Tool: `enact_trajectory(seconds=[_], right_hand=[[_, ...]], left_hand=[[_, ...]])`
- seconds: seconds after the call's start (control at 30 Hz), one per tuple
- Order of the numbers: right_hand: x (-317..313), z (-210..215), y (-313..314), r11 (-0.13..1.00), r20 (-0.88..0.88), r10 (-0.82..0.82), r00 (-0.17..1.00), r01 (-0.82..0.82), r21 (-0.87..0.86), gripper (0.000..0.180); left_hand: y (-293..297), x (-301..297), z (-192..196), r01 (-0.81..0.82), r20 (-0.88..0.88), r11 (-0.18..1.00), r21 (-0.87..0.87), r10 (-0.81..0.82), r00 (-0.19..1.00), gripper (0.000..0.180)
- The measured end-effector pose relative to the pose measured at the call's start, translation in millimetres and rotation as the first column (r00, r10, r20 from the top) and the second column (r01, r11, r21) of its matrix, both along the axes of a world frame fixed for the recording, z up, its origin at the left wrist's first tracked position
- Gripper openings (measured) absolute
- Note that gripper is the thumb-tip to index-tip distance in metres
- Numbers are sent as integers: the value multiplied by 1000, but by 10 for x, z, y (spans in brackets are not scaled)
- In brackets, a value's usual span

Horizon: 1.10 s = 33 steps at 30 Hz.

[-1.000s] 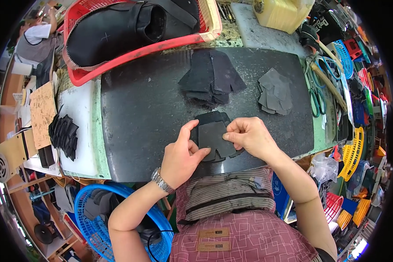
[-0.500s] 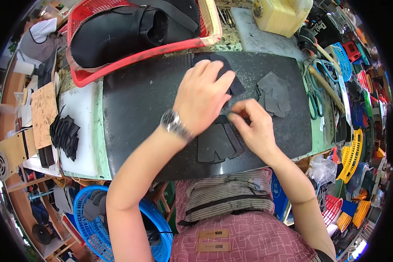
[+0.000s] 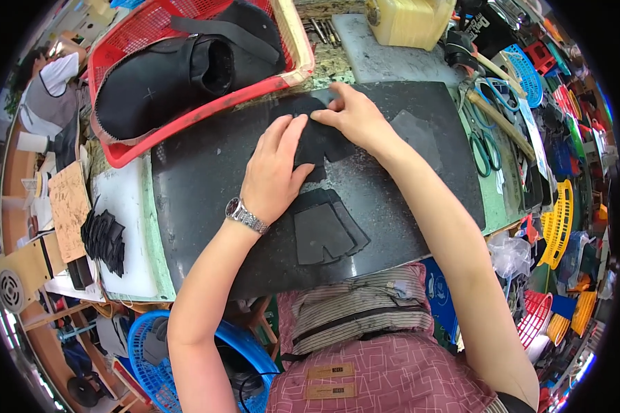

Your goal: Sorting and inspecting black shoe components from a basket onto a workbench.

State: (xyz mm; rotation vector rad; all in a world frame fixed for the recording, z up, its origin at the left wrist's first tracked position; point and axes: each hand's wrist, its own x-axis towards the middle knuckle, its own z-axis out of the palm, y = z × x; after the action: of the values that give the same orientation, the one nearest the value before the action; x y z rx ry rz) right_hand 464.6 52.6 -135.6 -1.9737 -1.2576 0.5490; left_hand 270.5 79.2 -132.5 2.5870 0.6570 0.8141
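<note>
A thin black cut piece with a notch (image 3: 324,143) lies on the dark work board (image 3: 207,199), below my fingers. My left hand (image 3: 275,162), with a metal watch at the wrist, rests at the piece's left side, fingers stretched and thumb apart. At its upper right edge my right hand (image 3: 355,118) has its fingers bent and seems to pinch the edge; the fingertips partly hide the contact. Nearer me is a small stack of notched dark grey pieces (image 3: 327,227). Some flat grey pieces (image 3: 417,138) lie beyond my right forearm, which partly covers them.
A red basket (image 3: 207,117) with black leather parts stands at the far left. Scissors (image 3: 486,148) and a hammer (image 3: 499,124) lie to the right. A pile of black pieces (image 3: 103,241) sits left; a blue basket (image 3: 145,365) stands below. Another person (image 3: 52,103) is at upper left.
My right hand has moved from the near stack up to the far black piece. My left hand has shifted left and down to that piece's left side. The view has turned slightly.
</note>
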Motion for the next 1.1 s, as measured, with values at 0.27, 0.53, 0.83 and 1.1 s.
enact_trajectory(seconds=[0.27,0.53,0.83,1.1], right_hand=[[-282,448,-751,878,-320,166,933,8,479,21],[-579,131,-1164,877,343,354,870,-436,202,55],[438,64,-1616,981,538,-15,843,-92,171,8],[478,-12,-1771,977,501,12,866,-116,178,13]], left_hand=[[93,-83,39,-52,2,987,-150,53,999,87],[-31,-132,250,-82,297,996,-45,92,950,35],[-323,1221,43,400,33,916,33,-401,915,8],[-440,1705,326,715,-607,694,79,-535,587,16]])
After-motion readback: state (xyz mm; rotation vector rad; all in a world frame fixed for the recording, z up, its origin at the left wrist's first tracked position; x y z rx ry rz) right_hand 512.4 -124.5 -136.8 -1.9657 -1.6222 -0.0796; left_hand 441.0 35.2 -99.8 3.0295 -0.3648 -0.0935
